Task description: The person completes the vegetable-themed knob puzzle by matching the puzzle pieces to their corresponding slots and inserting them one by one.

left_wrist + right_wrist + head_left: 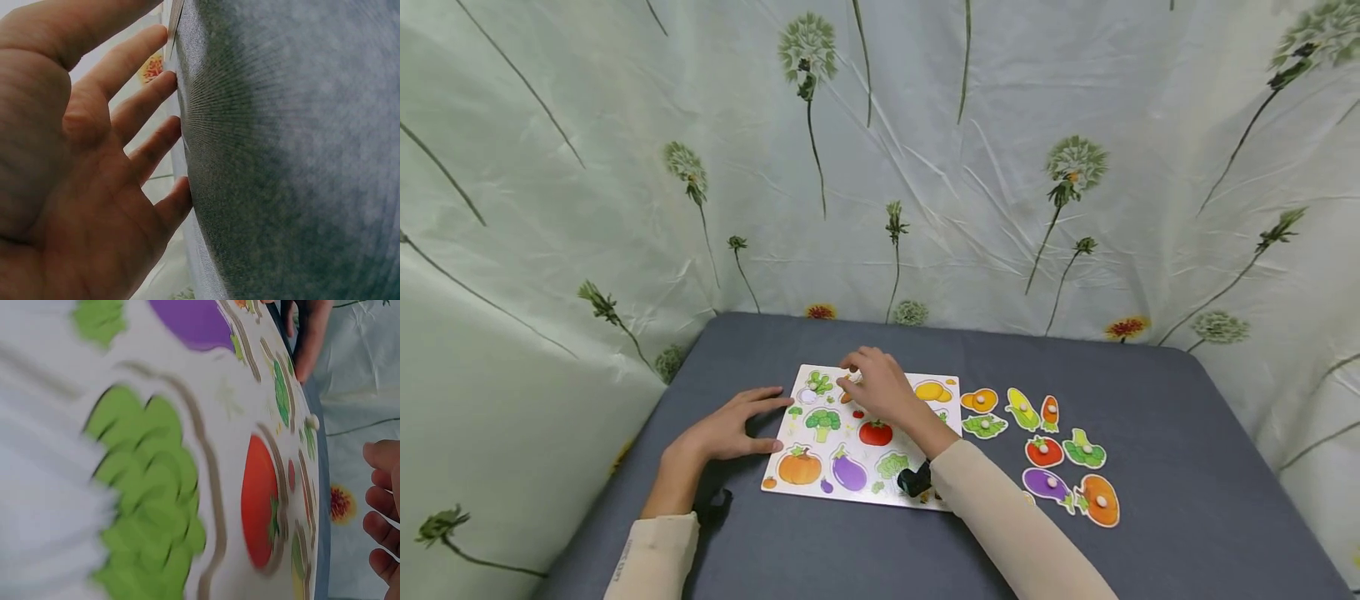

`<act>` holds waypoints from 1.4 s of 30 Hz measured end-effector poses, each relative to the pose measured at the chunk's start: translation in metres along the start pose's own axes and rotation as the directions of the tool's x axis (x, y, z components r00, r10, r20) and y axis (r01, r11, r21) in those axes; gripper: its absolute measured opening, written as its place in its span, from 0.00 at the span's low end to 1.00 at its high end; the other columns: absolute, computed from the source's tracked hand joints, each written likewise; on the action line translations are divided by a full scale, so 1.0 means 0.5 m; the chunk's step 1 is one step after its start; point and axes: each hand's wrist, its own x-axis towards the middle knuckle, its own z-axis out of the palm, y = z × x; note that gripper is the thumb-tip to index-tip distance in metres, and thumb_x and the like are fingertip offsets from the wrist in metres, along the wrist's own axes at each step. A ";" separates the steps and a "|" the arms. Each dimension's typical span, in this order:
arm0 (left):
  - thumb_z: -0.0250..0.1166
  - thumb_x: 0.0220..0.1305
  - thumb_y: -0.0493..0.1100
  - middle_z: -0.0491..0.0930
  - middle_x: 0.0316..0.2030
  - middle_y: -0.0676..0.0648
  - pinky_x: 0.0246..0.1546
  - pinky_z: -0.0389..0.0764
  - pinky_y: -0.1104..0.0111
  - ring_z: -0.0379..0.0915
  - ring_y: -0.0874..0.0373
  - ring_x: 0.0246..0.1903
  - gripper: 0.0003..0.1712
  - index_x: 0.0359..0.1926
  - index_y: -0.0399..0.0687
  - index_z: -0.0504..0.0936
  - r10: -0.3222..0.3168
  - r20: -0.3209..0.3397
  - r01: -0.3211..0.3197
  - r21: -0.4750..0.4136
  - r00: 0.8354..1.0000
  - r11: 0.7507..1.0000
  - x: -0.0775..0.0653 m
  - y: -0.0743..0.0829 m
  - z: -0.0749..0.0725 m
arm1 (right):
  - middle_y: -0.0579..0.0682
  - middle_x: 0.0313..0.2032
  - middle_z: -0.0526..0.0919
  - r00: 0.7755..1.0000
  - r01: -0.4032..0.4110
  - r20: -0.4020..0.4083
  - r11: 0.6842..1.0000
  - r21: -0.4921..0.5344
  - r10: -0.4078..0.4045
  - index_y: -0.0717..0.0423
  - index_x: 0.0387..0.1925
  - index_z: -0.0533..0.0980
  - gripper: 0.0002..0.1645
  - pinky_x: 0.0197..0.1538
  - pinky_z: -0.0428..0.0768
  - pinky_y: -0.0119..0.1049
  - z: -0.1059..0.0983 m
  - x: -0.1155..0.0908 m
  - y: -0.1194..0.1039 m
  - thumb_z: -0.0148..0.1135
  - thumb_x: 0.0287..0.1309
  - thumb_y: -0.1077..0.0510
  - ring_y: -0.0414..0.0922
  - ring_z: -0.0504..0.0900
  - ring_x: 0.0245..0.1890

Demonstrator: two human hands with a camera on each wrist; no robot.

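Observation:
A white puzzle board with printed vegetables lies on the table. My left hand is at its left edge, fingers spread and straight, thumb and fingertips at the border. Over the board's upper middle hovers my right hand, its fingers loosely bent. Between those fingers nothing shows in the right wrist view, where they stand apart from the surface. A white knob sticks up from the board's far corner there. Printed on the board are a tomato, an eggplant and a pumpkin.
Several knobbed pieces lie right of the board: corn, carrot, tomato piece, leafy green piece, eggplant piece and pumpkin piece. My right sleeve partly covers another piece. A flowered curtain hangs behind the grey table.

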 end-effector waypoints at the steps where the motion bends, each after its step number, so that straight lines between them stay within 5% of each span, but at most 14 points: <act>1: 0.74 0.57 0.65 0.60 0.77 0.38 0.67 0.60 0.30 0.51 0.31 0.76 0.48 0.75 0.56 0.71 0.005 -0.003 -0.005 -0.001 1.000 1.000 -0.001 -0.001 -0.001 | 0.48 0.43 0.85 1.000 -0.001 -0.004 1.000 0.003 0.001 0.50 0.49 0.85 0.14 0.53 0.79 0.44 -0.005 -0.005 0.003 0.67 0.69 0.48 0.45 0.80 0.45; 23: 0.75 0.57 0.64 0.61 0.77 0.37 0.67 0.59 0.29 0.51 0.30 0.76 0.47 0.75 0.57 0.72 0.014 -0.002 -0.014 0.007 1.000 1.000 0.004 0.003 -0.001 | 0.49 0.39 0.86 0.988 0.011 -0.154 0.998 -0.067 -0.021 0.52 0.43 0.88 0.08 0.48 0.78 0.47 -0.157 -0.155 0.125 0.71 0.65 0.54 0.48 0.81 0.41; 42: 0.75 0.57 0.64 0.60 0.77 0.37 0.66 0.60 0.29 0.52 0.30 0.75 0.47 0.74 0.55 0.72 0.019 -0.004 -0.019 -0.001 1.000 1.000 0.005 0.000 0.005 | 0.51 0.38 0.86 0.974 -0.141 -0.201 0.975 -0.173 0.105 0.56 0.40 0.88 0.05 0.48 0.76 0.55 -0.292 -0.303 0.277 0.72 0.62 0.61 0.53 0.81 0.42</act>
